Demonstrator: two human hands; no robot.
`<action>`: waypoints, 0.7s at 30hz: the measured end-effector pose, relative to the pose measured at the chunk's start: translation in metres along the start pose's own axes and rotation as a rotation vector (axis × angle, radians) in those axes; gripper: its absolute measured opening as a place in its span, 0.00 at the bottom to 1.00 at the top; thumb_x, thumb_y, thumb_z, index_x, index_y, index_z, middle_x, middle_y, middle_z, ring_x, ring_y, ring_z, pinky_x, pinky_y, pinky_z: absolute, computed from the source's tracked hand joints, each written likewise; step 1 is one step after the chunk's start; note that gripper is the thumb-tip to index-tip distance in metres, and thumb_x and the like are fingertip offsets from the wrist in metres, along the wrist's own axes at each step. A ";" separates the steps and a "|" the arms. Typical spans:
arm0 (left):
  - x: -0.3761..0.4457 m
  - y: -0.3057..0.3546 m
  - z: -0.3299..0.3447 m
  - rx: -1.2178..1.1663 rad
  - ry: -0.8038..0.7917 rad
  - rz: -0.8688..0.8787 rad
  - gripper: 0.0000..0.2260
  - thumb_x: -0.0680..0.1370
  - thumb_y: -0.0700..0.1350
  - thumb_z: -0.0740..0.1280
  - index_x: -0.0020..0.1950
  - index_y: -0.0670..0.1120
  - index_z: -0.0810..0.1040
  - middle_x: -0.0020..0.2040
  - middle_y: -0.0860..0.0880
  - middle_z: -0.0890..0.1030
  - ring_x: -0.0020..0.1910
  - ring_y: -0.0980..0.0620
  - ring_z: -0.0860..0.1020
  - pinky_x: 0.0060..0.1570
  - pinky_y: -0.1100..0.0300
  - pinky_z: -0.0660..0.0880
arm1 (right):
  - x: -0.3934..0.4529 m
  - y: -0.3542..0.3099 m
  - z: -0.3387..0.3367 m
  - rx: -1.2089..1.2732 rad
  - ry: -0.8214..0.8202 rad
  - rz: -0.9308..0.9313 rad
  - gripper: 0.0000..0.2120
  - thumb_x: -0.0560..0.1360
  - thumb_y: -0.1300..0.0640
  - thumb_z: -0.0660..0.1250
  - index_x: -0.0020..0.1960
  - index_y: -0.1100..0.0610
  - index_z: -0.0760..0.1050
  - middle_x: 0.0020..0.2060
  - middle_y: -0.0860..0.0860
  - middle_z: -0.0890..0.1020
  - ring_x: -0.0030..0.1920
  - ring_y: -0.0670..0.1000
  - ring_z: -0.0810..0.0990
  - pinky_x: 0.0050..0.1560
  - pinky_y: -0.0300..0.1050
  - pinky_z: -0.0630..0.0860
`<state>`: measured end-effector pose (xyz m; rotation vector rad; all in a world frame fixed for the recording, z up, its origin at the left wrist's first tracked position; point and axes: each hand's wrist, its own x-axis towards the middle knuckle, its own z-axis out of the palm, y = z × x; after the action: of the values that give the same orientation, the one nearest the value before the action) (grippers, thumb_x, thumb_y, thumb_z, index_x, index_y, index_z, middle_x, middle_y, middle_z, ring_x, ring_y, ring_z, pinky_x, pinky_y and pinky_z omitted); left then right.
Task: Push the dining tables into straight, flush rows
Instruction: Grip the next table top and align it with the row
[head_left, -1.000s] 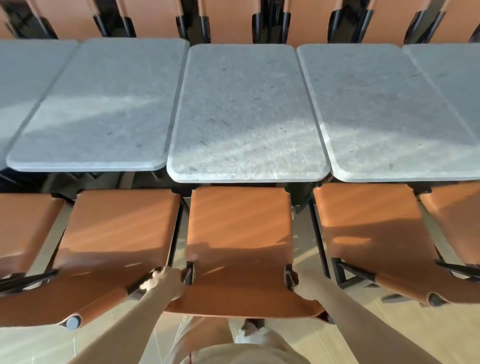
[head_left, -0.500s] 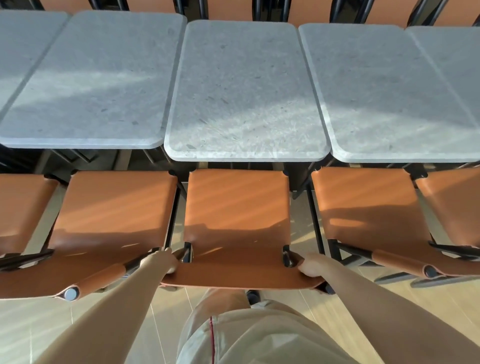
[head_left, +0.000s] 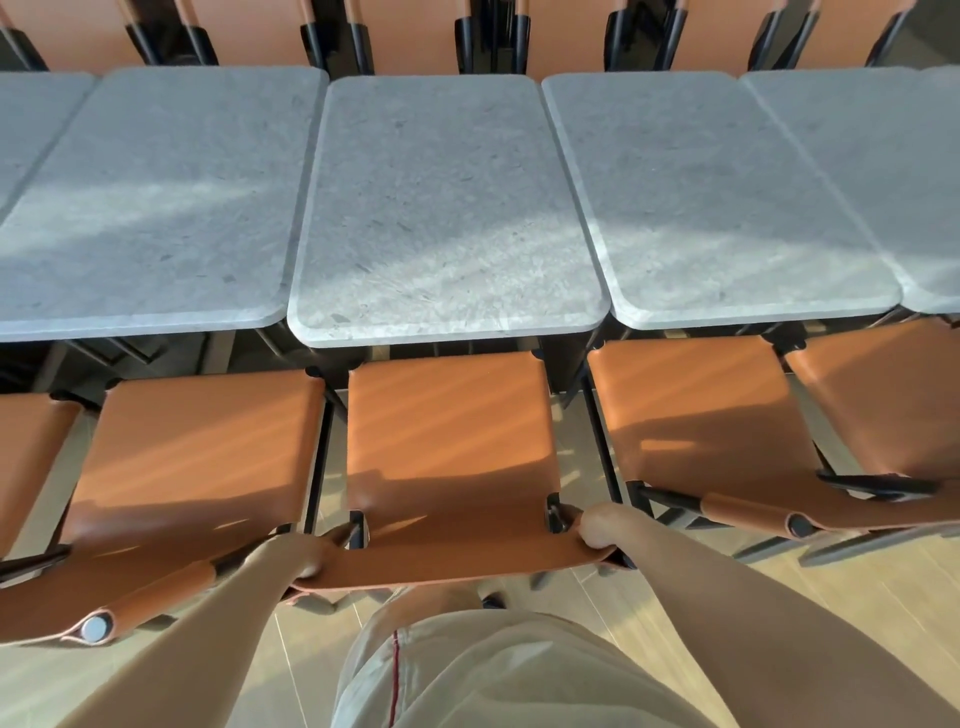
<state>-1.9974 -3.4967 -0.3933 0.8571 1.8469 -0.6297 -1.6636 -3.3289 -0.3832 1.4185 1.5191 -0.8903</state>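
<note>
Several grey stone-topped dining tables stand side by side in a row. The middle table (head_left: 441, 208) sticks out a little nearer to me than the left table (head_left: 156, 208) and the right table (head_left: 717, 197). An orange leather chair (head_left: 447, 431) stands in front of the middle table, its seat front just under the table edge. My left hand (head_left: 306, 556) grips the left end of the chair's back. My right hand (head_left: 602, 530) grips the right end.
Matching orange chairs stand to the left (head_left: 197, 452) and right (head_left: 696, 415), with more at both edges and along the far side of the tables (head_left: 415, 31). Black chair frames fill the narrow gaps. Light wood floor (head_left: 649, 623) lies beneath me.
The middle chair has slid forward toward the table, its seat front now just under the edge. Both hands stayed clamped on the backrest and my body has moved closer.
</note>
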 end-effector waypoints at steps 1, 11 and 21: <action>0.006 -0.002 -0.001 -0.043 -0.041 -0.019 0.23 0.81 0.48 0.65 0.76 0.51 0.67 0.69 0.43 0.73 0.46 0.51 0.79 0.41 0.64 0.76 | 0.002 0.002 -0.005 0.040 -0.023 0.029 0.10 0.84 0.58 0.58 0.65 0.58 0.69 0.46 0.55 0.75 0.41 0.52 0.75 0.40 0.40 0.73; 0.060 -0.007 -0.007 -0.111 0.139 -0.165 0.22 0.76 0.64 0.61 0.62 0.52 0.80 0.55 0.51 0.81 0.51 0.51 0.80 0.61 0.56 0.75 | 0.033 0.006 -0.019 0.117 0.089 -0.034 0.16 0.82 0.58 0.60 0.68 0.62 0.74 0.65 0.58 0.78 0.54 0.55 0.79 0.47 0.42 0.77; 0.117 -0.015 -0.009 -0.039 0.078 -0.161 0.26 0.67 0.70 0.59 0.52 0.54 0.82 0.45 0.51 0.84 0.43 0.52 0.82 0.54 0.57 0.77 | 0.041 0.001 -0.033 -0.120 0.035 0.044 0.15 0.85 0.55 0.55 0.64 0.59 0.75 0.50 0.53 0.77 0.45 0.53 0.77 0.53 0.45 0.75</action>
<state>-2.0470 -3.4660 -0.4957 0.7216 2.0067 -0.6662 -1.6658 -3.2830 -0.4083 1.3818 1.5351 -0.7384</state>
